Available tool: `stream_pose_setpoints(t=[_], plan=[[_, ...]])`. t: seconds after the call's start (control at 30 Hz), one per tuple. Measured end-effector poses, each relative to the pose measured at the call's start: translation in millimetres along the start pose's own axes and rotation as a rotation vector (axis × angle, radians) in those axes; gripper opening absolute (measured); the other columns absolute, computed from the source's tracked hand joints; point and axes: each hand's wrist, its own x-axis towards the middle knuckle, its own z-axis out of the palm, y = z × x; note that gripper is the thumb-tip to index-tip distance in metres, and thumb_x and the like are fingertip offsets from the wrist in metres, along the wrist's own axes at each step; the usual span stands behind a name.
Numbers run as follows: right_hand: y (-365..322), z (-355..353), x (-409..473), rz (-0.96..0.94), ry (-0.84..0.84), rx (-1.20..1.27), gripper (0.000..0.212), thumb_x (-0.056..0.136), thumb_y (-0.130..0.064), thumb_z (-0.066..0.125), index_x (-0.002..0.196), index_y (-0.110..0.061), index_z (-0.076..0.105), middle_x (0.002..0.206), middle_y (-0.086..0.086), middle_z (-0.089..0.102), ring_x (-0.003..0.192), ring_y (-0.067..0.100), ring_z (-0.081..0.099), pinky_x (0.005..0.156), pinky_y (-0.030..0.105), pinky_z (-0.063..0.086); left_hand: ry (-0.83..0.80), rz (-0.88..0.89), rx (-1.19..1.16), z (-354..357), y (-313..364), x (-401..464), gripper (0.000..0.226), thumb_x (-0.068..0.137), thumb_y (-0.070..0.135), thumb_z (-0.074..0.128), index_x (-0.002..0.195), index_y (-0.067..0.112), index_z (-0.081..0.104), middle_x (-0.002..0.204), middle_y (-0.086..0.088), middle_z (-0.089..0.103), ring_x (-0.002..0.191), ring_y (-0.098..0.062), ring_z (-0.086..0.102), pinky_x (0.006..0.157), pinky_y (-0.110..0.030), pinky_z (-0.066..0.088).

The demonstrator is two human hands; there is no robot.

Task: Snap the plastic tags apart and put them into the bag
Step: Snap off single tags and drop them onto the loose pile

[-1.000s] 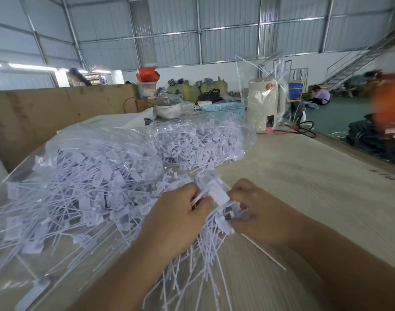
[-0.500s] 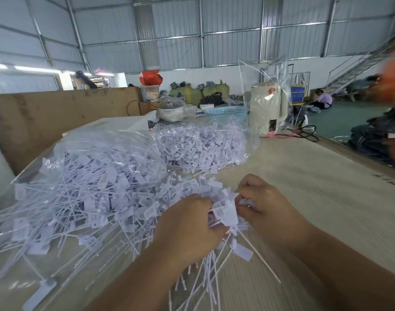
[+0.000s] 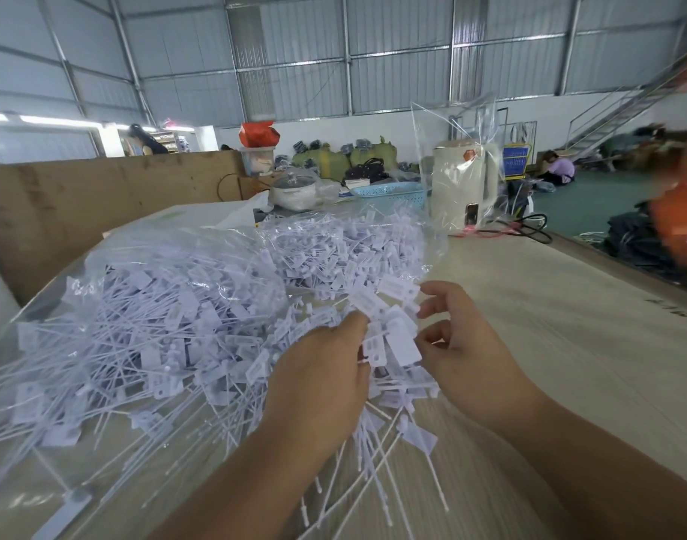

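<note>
My left hand [image 3: 319, 378] grips a bunch of joined white plastic tags [image 3: 388, 337], flat heads up, thin tails hanging toward me. My right hand [image 3: 460, 350] is just right of the bunch, fingers spread and curled, thumb and fingertips near the heads; I cannot tell if they touch. A big clear bag [image 3: 139, 305] full of loose tags lies to the left on the wooden table [image 3: 529, 344]. A second clear bag of tags [image 3: 345, 247] lies behind the bunch.
A cream kettle in clear plastic [image 3: 460, 185], a blue basket [image 3: 390, 192] and a white pot [image 3: 295, 191] stand at the table's far end, with black cables beside them. A brown board [image 3: 80, 196] lines the left. A person sits on the floor far right.
The bunch in my left hand has risen and tipped up. My right hand has let go of the tag heads and its fingers have spread apart.
</note>
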Motion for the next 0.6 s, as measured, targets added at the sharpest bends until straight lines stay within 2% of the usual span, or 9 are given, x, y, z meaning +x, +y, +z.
stream_pose_setpoints(t=[0.1,0.2,0.27,0.3,0.33,0.4,0.5,0.6], plan=[[1.7,-1.8,-1.1,0.104,-0.120,-0.187,0.065,0.087,-0.012,0.064,0.139,-0.028,0.031,0.109,-0.011,0.048,0.080,0.005,0.058,0.052,0.014,0.044,0.053,-0.019,-0.140,-1.6,-2.0,0.6,0.026,0.092,0.019,0.058,0.114,0.028,0.048,0.068,0.007,0.056,0.060,-0.012,0.055,0.054,-0.036,0.048],[-0.6,-7.4,-4.1,0.160,-0.371,-0.469,0.071,0.082,-0.037,0.069,0.141,-0.029,0.032,0.120,-0.012,0.049,0.096,0.002,0.054,0.062,0.013,0.041,0.058,-0.056,-0.268,0.8,-5.2,2.4,0.021,0.094,0.016,0.053,0.108,0.031,0.048,0.083,0.003,0.068,0.067,-0.015,0.066,0.062,-0.043,0.054],[-1.5,-9.0,-5.3,0.138,-0.477,-0.592,0.054,0.076,-0.046,0.070,0.121,-0.027,0.048,0.111,-0.012,0.050,0.092,0.002,0.052,0.064,0.016,0.040,0.060,-0.058,-0.320,3.8,-6.9,3.7,0.020,0.095,0.014,0.050,0.102,0.033,0.045,0.086,0.001,0.069,0.066,-0.015,0.067,0.061,-0.042,0.055],[-2.0,-8.2,-5.5,0.077,-0.496,-0.660,0.039,0.076,-0.046,0.070,0.104,-0.026,0.053,0.101,-0.011,0.049,0.085,0.003,0.049,0.063,0.018,0.039,0.072,-0.045,-0.329,5.0,-7.1,3.7,0.019,0.096,0.016,0.051,0.098,0.033,0.045,0.077,0.003,0.066,0.058,-0.008,0.062,0.055,-0.038,0.052],[-2.4,-7.3,-5.4,0.020,-0.492,-0.709,0.026,0.077,-0.043,0.069,0.088,-0.025,0.052,0.092,-0.010,0.047,0.079,0.003,0.046,0.061,0.019,0.036,0.083,-0.031,-0.329,5.6,-6.6,3.7,0.017,0.097,0.019,0.052,0.094,0.034,0.044,0.065,0.006,0.059,0.049,-0.004,0.053,0.048,-0.033,0.046],[-0.9,-5.4,-4.8,-0.052,-0.466,-0.723,0.027,0.081,-0.032,0.065,0.068,-0.028,0.041,0.080,-0.009,0.041,0.070,0.002,0.040,0.057,0.020,0.030,0.065,-0.028,-0.342,6.4,-5.1,2.7,0.010,0.097,0.025,0.052,0.092,0.030,0.044,0.056,0.007,0.047,0.042,-0.006,0.042,0.044,-0.030,0.036],[1.4,-3.6,-4.8,-0.127,-0.437,-0.687,0.033,0.078,-0.023,0.059,0.060,-0.030,0.033,0.075,-0.009,0.038,0.065,0.004,0.038,0.056,0.022,0.027,0.010,-0.058,-0.365,6.6,-4.4,3.3,0.004,0.094,0.031,0.051,0.093,0.028,0.049,0.060,0.004,0.051,0.048,-0.013,0.046,0.048,-0.037,0.041],[1.4,-2.6,-3.8,-0.195,-0.411,-0.701,0.026,0.079,-0.022,0.057,0.065,-0.033,0.038,0.076,-0.011,0.040,0.071,0.007,0.041,0.059,0.022,0.029,-0.015,-0.079,-0.310,5.3,-2.1,3.4,0.013,0.086,0.033,0.058,0.084,0.029,0.046,0.063,0.007,0.054,0.052,-0.010,0.049,0.051,-0.033,0.043]])
